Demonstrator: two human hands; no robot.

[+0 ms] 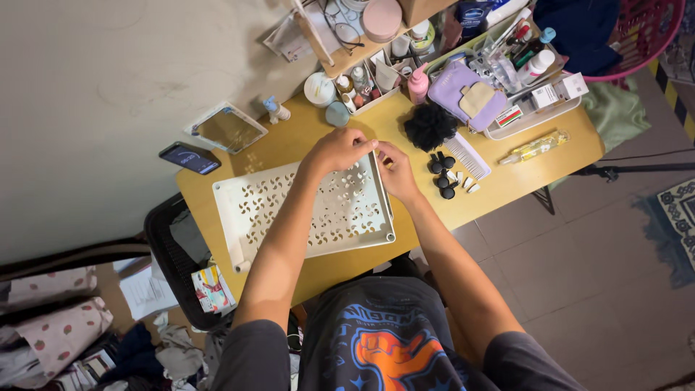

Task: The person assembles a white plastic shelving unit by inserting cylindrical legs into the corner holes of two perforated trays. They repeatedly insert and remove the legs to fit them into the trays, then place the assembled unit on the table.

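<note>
A white perforated plastic tray [289, 206] lies flat on the yellow table [347, 257]. My left hand [340, 148] rests on its far right corner, fingers pinched together at the rim. My right hand [398, 172] meets it from the right, gripping the same corner edge. Whatever small part lies between the fingertips is hidden. Several small black knobs and white pieces [445, 177] lie just right of my right hand, beside a white comb [469, 156].
A black fluffy item [429, 127], a pink bottle [418, 85], a purple pouch [463, 90] in a white bin, and jars crowd the table's far side. A phone [190, 158] and a square mirror [226, 128] lie at the left. A black basket [170, 253] sits below the table.
</note>
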